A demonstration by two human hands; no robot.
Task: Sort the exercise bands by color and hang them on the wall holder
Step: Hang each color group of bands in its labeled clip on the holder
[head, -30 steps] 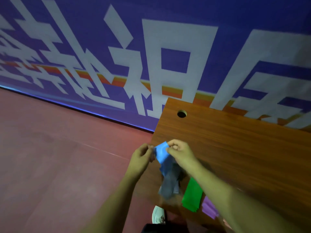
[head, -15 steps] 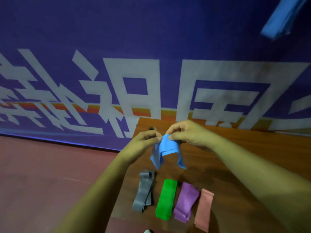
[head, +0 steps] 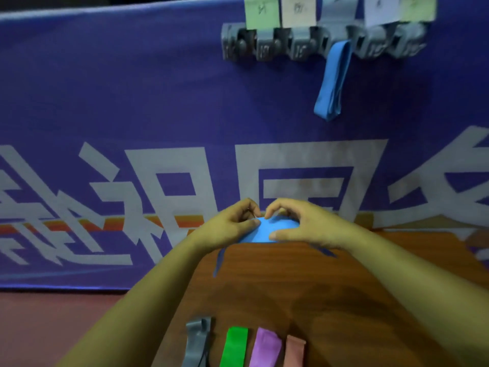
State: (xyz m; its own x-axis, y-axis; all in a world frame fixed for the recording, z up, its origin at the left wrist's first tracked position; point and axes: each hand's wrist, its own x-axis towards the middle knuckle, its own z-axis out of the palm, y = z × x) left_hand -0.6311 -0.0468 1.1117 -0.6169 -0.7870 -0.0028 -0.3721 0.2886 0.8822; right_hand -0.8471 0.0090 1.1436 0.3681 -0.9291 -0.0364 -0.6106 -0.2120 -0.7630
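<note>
Fingers [head: 277,207] pinch blue band [head: 267,231]; wall holder [head: 299,46] above.

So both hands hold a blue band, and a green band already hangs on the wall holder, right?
Not quite. In the head view the hanging band on the wall holder is blue, not green. The left hand and right hand do hold another blue band.

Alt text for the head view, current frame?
The left hand and right hand pinch a crumpled blue exercise band over a brown wooden table, below a grey wall holder where a second blue band hangs. A grey band, green band, purple band and pink band lie nearer.
</note>
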